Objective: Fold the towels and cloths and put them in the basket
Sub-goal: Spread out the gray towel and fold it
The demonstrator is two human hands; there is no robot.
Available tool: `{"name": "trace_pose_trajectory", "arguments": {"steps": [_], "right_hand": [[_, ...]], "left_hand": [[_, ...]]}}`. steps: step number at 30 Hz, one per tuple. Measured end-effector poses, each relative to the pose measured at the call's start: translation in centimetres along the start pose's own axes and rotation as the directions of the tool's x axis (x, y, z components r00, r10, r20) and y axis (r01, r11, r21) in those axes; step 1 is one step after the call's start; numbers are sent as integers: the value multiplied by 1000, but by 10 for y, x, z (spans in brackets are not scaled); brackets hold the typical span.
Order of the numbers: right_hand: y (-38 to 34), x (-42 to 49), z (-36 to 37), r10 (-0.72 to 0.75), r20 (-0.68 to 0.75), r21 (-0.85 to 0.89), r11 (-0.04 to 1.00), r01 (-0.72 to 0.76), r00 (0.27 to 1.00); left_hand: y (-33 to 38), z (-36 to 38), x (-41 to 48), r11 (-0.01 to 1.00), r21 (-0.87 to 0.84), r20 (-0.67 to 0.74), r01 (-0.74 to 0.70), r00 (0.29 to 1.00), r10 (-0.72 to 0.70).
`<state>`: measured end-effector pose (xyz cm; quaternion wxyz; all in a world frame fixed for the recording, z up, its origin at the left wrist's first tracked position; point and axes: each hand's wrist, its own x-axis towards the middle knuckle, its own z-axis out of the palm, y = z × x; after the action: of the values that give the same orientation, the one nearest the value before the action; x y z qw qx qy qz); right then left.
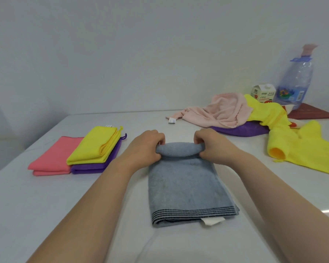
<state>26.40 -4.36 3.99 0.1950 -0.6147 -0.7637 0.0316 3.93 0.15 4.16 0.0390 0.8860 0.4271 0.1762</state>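
A grey-blue towel (186,188) with dark stripes at its near end lies folded lengthwise in the middle of the white table (46,202). Its far end is curled into a small roll. My left hand (146,147) grips the roll's left end and my right hand (211,145) grips its right end. To the left sit folded cloths: a pink one (51,160), a purple one (95,166) and a yellow one (95,143) on top of the purple. At the back right lies an unfolded heap: a pale pink towel (222,109), a purple cloth (241,130) and yellow cloths (300,147). No basket is in view.
A large clear plastic water bottle (294,80) and a small carton (263,93) stand at the back right by the wall. A dark red cloth (311,112) lies beside them. The table's left edge runs diagonally at the left.
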Motion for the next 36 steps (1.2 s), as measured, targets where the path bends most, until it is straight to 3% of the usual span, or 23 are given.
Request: {"name": "trace_pose_trajectory", "arguments": {"steps": [5, 9, 12, 15, 19, 24, 27, 30, 36], "right_hand": [[3, 0, -5, 31, 155, 0, 1000, -31, 987], [2, -4, -14, 75, 221, 37, 996, -85, 972], [3, -3, -13, 119, 157, 118, 983, -138, 981], [6, -3, -6, 130, 151, 134, 979, -150, 980], [14, -5, 0, 232, 308, 220, 926, -306, 923], [12, -5, -2, 223, 223, 291, 914, -283, 949], [7, -3, -4, 191, 75, 304, 930, -205, 979], [2, -1, -4, 135, -41, 243, 962, -121, 990], [-1, 1, -2, 45, -59, 64, 997, -42, 997]], "left_hand": [[-4, -5, -2, 998, -55, 171, 6, 985, 4], [-7, -8, -1, 981, -176, 142, 79, 988, -55], [-8, 0, -1, 962, -248, 104, 111, 991, -87], [-12, 6, -3, 923, -329, 204, 202, 969, -139], [-15, 6, -3, 888, -362, 291, 285, 939, -183], [-7, 8, -1, 944, -285, 148, 165, 981, -127], [-3, 9, 1, 975, -207, -7, 77, 997, -81], [-3, 12, 3, 990, -139, -117, 20, 992, -37], [-4, 17, 2, 994, -110, -179, -25, 984, 5]]}}
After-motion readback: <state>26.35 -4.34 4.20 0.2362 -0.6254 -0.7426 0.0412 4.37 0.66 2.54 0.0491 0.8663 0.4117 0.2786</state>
